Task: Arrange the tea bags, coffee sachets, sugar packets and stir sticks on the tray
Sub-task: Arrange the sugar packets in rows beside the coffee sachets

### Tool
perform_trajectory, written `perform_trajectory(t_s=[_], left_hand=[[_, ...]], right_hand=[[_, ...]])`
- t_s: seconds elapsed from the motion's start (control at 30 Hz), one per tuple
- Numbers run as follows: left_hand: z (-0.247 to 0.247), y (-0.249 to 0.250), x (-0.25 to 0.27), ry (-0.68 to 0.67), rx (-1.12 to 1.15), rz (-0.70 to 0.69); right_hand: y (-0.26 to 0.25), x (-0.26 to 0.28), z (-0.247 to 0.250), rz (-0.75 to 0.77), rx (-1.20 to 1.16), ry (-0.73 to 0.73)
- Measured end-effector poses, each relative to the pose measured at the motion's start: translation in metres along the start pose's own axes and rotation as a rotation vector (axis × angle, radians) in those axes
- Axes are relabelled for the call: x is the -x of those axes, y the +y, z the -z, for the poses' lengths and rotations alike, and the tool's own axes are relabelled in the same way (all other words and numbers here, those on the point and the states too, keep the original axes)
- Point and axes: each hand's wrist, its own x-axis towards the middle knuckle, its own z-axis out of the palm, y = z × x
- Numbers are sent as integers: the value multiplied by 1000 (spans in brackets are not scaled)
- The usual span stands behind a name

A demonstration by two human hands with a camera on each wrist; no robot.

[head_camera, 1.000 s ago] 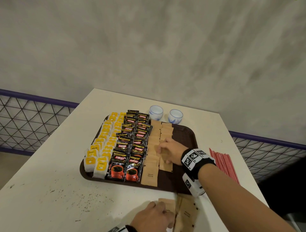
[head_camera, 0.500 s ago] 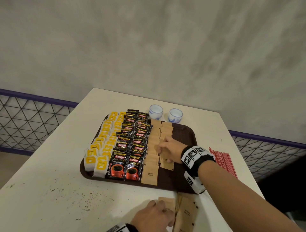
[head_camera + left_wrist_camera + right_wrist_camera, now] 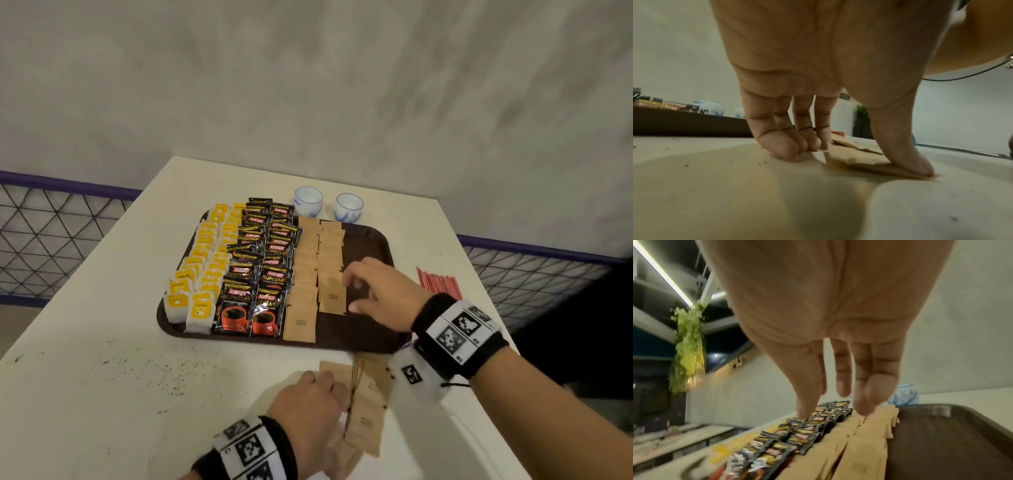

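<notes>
A brown tray (image 3: 371, 245) holds yellow tea bags (image 3: 202, 274) at its left, black coffee sachets (image 3: 260, 270) beside them, then two columns of brown sugar packets (image 3: 330, 267). My right hand (image 3: 354, 294) hovers just right of the second sugar column with relaxed fingers and holds nothing; the right wrist view shows its fingers (image 3: 865, 395) hanging above the sugar packets (image 3: 865, 443). My left hand (image 3: 318, 387) rests on the table in front of the tray and pinches a pile of loose sugar packets (image 3: 364, 421) between fingers and thumb (image 3: 908, 154). Red stir sticks (image 3: 438, 284) lie on the table right of the tray.
Two small blue-and-white cups (image 3: 307, 198) (image 3: 348, 207) stand on the table behind the tray. The right third of the tray is bare. The table's edges are close on the right and at the back, with a wire fence (image 3: 51, 240) beyond. Dark specks dot the near left tabletop.
My right hand has come off the front packet of the second sugar column and moved right and slightly up, now empty. The left hand has stayed on the loose pile.
</notes>
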Motion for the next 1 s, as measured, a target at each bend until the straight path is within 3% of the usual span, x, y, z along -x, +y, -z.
perform_trajectory(t_s=[0.13, 0.23, 0.4, 0.53, 0.6, 0.87, 1.0], left_hand=[[4, 0, 0, -34, 85, 59], [2, -2, -1, 33, 139, 29], [20, -28, 3, 123, 324, -71], [62, -48, -12, 311, 444, -25], [84, -51, -29, 329, 413, -10], [110, -42, -96, 119, 161, -32], [107, -49, -113, 147, 111, -36]], right_hand=[[4, 73, -25, -187, -43, -176], [-2, 103, -52, -305, -39, -251], [-13, 102, -83, -371, -60, -188], [-12, 96, -85, -395, -116, -201], [-7, 94, -85, -400, -128, -206], [31, 106, -71, -431, -514, 78], [36, 88, -51, -370, -578, 167]])
